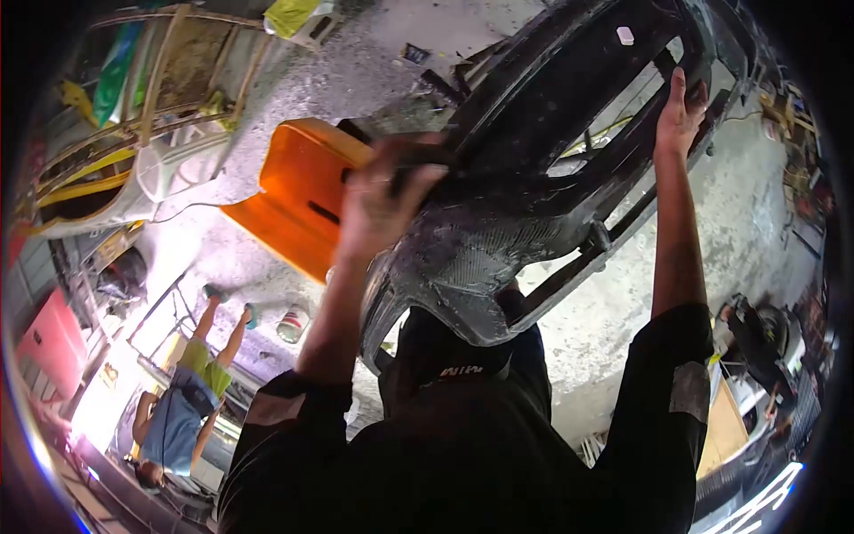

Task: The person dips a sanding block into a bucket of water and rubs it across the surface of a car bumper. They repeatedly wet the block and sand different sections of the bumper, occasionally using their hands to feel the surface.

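A scuffed black car bumper [498, 222] with long openings stretches from in front of my body up to the top right. My right hand [680, 125] is wrapped around a bar at the bumper's right side, thumb pointing up. Over the bumper's left edge, my left hand [384, 191] is blurred by motion. Its fingers are closed around a dark, narrow thing that I cannot make out against the black plastic. A small pale block [625, 36] lies on the bumper's upper part.
Left of the bumper is an orange plastic seat [298, 191]. A can [292, 324] stands on the concrete floor. White containers [182, 160] and a rack are at the upper left. One person [182, 414] is at the lower left, another [756, 347] at the right.
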Demonstrator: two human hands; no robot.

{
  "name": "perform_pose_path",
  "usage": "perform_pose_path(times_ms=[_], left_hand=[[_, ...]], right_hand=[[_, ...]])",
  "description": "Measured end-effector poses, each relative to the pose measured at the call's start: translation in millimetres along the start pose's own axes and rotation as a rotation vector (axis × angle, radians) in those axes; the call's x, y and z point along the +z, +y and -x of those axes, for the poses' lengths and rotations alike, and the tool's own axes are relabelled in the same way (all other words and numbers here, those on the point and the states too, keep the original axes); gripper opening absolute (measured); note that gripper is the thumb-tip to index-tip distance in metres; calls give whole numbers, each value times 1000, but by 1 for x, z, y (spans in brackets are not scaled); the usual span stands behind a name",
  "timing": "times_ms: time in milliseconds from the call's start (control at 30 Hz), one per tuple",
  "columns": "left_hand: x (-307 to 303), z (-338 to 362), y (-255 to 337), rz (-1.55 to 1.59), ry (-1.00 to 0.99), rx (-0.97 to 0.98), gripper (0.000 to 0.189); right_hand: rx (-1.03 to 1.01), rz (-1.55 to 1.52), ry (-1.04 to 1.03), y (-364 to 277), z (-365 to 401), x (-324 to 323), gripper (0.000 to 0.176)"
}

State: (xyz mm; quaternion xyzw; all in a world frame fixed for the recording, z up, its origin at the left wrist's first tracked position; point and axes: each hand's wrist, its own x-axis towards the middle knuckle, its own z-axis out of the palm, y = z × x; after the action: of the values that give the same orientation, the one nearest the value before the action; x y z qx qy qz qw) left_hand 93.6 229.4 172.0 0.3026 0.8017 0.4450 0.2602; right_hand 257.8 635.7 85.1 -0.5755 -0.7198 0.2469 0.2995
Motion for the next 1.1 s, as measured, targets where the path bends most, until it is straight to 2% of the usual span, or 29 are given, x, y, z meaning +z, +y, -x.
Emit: perform_pose_path(times_ms=[33,67,133,200,267,300,333,400,467,533,567,600,633,667,700,733,767,833,967,1100], left_hand=[[29,-5,9,4,-57,188,24],[48,-9,10,10,-120,373,24],[55,5,5,-12,-129,360,23],[57,19,-2,-33,-120,355,21],[40,38,-13,156,-108,76,18],[42,32,-4,32,-117,160,18],[56,22,9,26,-114,157,18],[87,7,30,-100,-25,375,18],[83,14,25,-44,-16,338,17],[58,25,18,-82,-71,318,16],[51,32,12,-86,-97,216,17],[44,30,11,-86,-92,224,17],[39,27,10,-96,-85,218,18],[37,24,8,-105,-76,208,19],[41,16,7,-14,-38,115,27],[45,9,13,-12,-39,117,27],[51,1,20,-76,7,201,32],[63,-6,15,-149,49,297,43],[74,-11,9,-151,-31,293,49],[76,-16,9,-102,-42,238,48]], right_hand=[[27,1,-10,-2,0,-1,109],[39,-14,-21,-3,1,1,109],[27,98,-22,-3,2,1,117],[62,68,-37,-2,3,3,118],[8,86,28,1,5,7,117],[9,79,24,-1,3,7,117],[44,69,9,-3,2,6,116],[90,66,-8,0,9,5,116],[129,106,-16,-2,2,6,109],[119,121,-20,-1,3,10,110],[60,82,2,4,5,13,110],[6,49,25,-1,7,10,110],[92,88,-13,-7,10,5,110],[86,88,-9,-10,9,2,110],[96,78,-20,-11,10,1,109],[110,69,-28,-9,10,3,108],[108,70,-21,-7,9,5,108],[6,44,34,1,7,10,106],[-10,74,41,13,2,13,104],[47,17,3,-6,13,4,101]])
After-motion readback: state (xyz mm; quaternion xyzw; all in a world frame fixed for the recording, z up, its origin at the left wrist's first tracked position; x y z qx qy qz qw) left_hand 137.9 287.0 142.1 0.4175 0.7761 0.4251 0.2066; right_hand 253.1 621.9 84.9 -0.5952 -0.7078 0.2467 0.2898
